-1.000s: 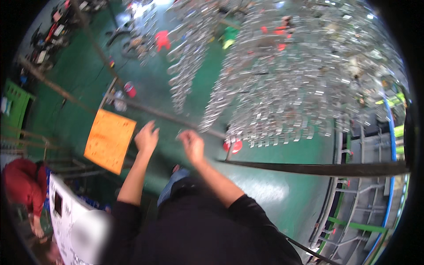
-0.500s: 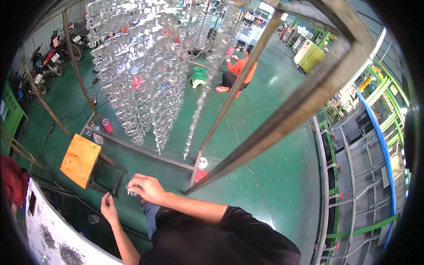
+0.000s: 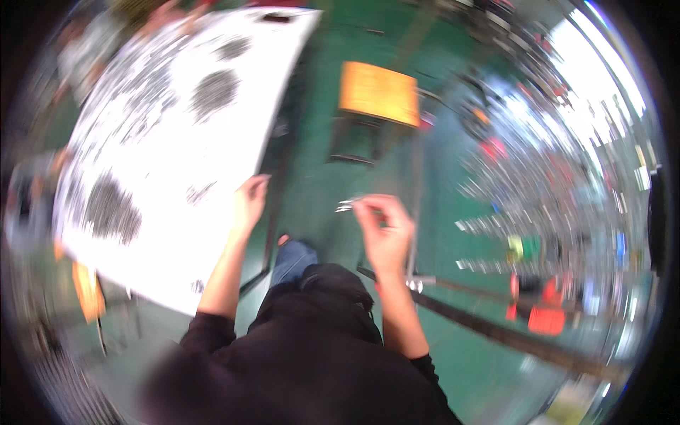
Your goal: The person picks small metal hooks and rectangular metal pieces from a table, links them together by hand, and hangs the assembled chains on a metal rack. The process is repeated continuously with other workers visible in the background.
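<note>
Fingers of the right hand pinch small metal pieces; half a second ago they were by the hanging racks. Left hand, open, now rests on the white table edge, orange stool beyond

The table filling the left and upper left of the frame was white, mottled with dark grey to black heaps and scattered fine specks. The floor through the middle was deep green. A stool near the top centre had a bright orange-yellow seat on dark legs. The sleeves and top at the lower centre were black, and the jeans above them blue. The small pieces at the fingertips of the right hand were silvery. The hanging rack on the right glittered silver-white, dotted with red, green and blue, with red-orange patches lower right.
</note>
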A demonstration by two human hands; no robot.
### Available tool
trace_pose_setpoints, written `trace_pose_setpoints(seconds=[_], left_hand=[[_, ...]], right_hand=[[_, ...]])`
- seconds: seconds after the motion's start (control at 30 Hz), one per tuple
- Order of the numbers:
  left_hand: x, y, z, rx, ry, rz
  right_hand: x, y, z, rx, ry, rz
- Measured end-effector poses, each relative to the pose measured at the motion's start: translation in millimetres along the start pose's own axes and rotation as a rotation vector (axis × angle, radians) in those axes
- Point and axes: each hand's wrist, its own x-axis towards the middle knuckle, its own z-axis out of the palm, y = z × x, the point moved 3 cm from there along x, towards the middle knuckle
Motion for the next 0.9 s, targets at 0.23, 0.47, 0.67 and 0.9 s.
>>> trace_pose_setpoints(seconds=[0.23,0.47,0.67,0.9], left_hand=[[-4.8,-87.9,-124.4,0.382,0.530,-0.202],[77.9,-163.6,-208.9,0.639,0.705,-0.213],[176.9,-187.9,-216.3,0.837,0.495,-0.116],[205.6,-184.2,-215.4,1.021,0.115,-0.318]], right_hand=[[25.0,-10.0,87.9,0.126,-0.231,0.012],[31.7,-28.1,151.2,0.076,-0.478,-0.004],[37.3,-44.9,210.6,0.065,-0.641,-0.092],[45.5,-55.5,259.6,0.059,-0.718,-0.117]])
